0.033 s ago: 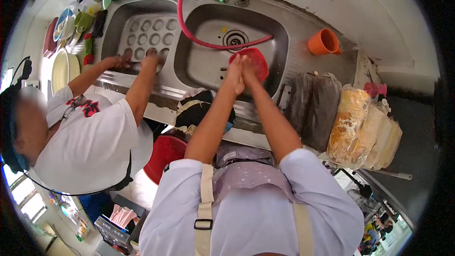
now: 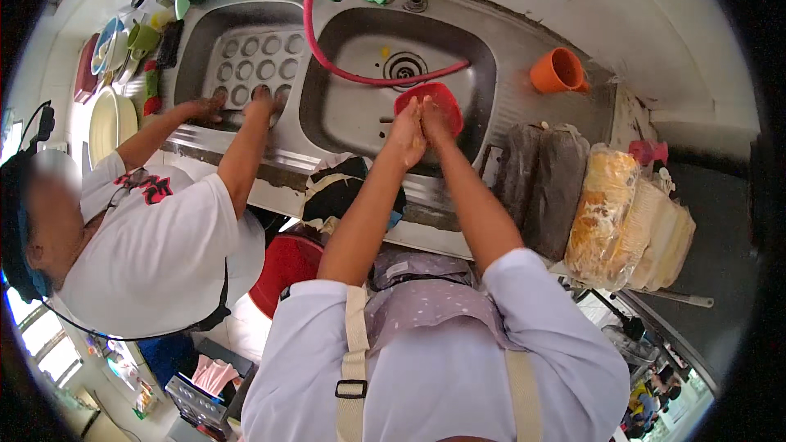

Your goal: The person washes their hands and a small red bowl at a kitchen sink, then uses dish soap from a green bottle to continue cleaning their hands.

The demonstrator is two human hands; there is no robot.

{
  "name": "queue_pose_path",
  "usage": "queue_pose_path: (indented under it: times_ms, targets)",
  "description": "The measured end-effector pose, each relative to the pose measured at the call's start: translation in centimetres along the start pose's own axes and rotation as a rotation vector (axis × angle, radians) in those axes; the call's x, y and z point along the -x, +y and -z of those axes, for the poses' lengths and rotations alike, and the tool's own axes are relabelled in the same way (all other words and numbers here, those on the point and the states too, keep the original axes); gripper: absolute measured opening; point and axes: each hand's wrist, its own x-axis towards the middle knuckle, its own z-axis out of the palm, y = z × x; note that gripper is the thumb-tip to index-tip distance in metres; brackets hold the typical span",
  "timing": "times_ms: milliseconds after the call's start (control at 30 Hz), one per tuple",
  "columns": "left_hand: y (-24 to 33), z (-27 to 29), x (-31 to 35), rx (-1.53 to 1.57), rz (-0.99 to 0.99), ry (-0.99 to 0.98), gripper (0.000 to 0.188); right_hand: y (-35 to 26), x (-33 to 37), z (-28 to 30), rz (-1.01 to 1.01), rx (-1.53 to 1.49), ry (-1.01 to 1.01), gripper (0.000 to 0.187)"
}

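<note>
Meeting over the sink basin (image 2: 344,102), the left hand (image 2: 405,134) and right hand (image 2: 435,120) are partly covering the red bowl (image 2: 450,103); whether either grip is pinching it, I cannot tell. A stray knock could be tipping it.

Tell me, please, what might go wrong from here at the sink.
The free end of the long pink flexible hose lies close to the red plastic bowl, so a bump could shift either.

The orange cylindrical mug sits to the right of the steel basin; a wide sweep of the right hand might knock it.
</note>
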Motion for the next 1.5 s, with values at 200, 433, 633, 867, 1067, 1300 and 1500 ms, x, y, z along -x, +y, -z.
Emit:
queue_pose_path:
  times_ms: [200,433,633,867,1067,1300,1500]
  targets:
    - [3.2,1.2,5.1,-0.395,-0.175,0.491,0.034,-1.4,-0.1,2.7,0.015,0.689,-0.097,0.029]
    - [6.4,0.7,7.1,-0.578,-0.212,0.469,0.037,-2.8,-1.0,2.2,0.157,1.039,-0.307,0.023]
    - [10.9,-0.8,9.6,-0.255,-0.189,0.259,0.046,-5.4,1.6,2.5,0.177,0.919,-0.186,0.028]
    - [13.8,-1.1,9.3,0.071,-0.273,0.146,0.048,-6.4,2.9,3.7,0.079,0.753,-0.029,0.031]
    - [14.9,-1.4,10.9,-0.173,-0.366,0.199,0.041,-9.0,3.2,4.7,-0.219,0.633,-0.153,0.039]
    - [17.0,-3.5,12.9,-0.237,-0.725,0.363,0.036,-7.8,1.2,4.7,-0.22,0.441,-0.063,0.047]
    - [19.3,-1.6,13.8,-0.195,-0.795,0.322,0.033,-7.5,1.2,3.4,0.158,0.488,0.058,0.014]
